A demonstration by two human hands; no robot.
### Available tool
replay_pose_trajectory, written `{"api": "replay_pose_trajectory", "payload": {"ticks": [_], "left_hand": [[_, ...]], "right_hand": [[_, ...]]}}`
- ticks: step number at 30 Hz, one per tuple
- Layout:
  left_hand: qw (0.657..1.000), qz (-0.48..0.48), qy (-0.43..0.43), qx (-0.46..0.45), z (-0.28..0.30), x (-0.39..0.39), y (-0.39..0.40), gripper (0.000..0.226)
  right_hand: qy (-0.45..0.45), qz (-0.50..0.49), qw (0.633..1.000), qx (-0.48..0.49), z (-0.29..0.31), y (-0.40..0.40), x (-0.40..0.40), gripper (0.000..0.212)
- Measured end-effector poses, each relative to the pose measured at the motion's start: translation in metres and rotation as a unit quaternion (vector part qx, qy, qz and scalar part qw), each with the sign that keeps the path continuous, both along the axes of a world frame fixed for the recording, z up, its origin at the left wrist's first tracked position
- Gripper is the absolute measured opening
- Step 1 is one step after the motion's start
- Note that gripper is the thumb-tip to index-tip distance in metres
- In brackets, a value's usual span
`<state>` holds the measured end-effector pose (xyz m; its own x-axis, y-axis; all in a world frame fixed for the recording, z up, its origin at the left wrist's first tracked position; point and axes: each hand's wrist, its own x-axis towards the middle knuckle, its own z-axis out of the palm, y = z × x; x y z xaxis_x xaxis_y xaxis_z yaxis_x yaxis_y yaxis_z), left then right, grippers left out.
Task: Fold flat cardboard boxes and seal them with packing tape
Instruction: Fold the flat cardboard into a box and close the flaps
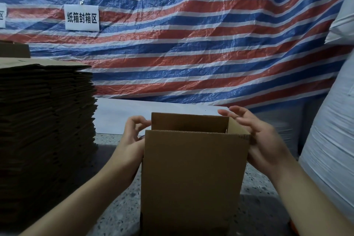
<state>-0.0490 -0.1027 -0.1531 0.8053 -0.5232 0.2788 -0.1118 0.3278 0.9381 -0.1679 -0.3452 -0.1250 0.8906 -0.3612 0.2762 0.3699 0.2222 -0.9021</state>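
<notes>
While upright, box (193, 168) between fingers (232, 116)

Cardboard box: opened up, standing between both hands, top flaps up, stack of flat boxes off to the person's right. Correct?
Not quite. The head view shows the stack of flat boxes on the person's left, not right. The rest holds: the cardboard box is opened up, top flaps up, standing between the left hand and the right hand.

I'm seeing a red, white and blue striped tarp (191, 44) hanging as the back wall, carrying a white sign (82, 17), while a pale board (153, 109) is lying on the speckled floor (122, 197) in dim light.
</notes>
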Motion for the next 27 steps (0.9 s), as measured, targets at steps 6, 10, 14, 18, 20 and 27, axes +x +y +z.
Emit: {"api": "replay_pose_trajectory", "payload": {"ticks": [6, 10, 14, 18, 20, 27], "left_hand": [[0.998, -0.007, -0.039, 0.043, 0.002, 0.001, -0.001, 0.036], [0.998, -0.017, -0.036, 0.051, 0.003, 0.001, 0.001, 0.037], [0.998, -0.033, -0.019, 0.056, 0.006, -0.001, 0.003, 0.032], [0.996, -0.011, -0.064, 0.060, 0.005, 0.000, 0.003, 0.014], [0.995, 0.003, -0.082, 0.062, 0.005, 0.000, 0.004, 0.016], [0.990, -0.052, -0.080, 0.104, 0.001, 0.010, 0.004, 0.082]], "right_hand": [[0.000, 0.032, 0.998, -0.055, -0.013, -0.001, 0.002, 0.024], [0.056, -0.010, 0.983, -0.175, -0.019, 0.010, 0.014, 0.069], [0.120, 0.008, 0.985, -0.127, -0.020, 0.013, 0.017, 0.050], [0.115, -0.002, 0.987, -0.113, -0.028, 0.005, 0.019, 0.045], [0.077, -0.016, 0.991, -0.104, -0.032, 0.006, 0.019, 0.058], [0.015, -0.053, 0.996, -0.072, -0.037, 0.002, 0.020, 0.048]]}}
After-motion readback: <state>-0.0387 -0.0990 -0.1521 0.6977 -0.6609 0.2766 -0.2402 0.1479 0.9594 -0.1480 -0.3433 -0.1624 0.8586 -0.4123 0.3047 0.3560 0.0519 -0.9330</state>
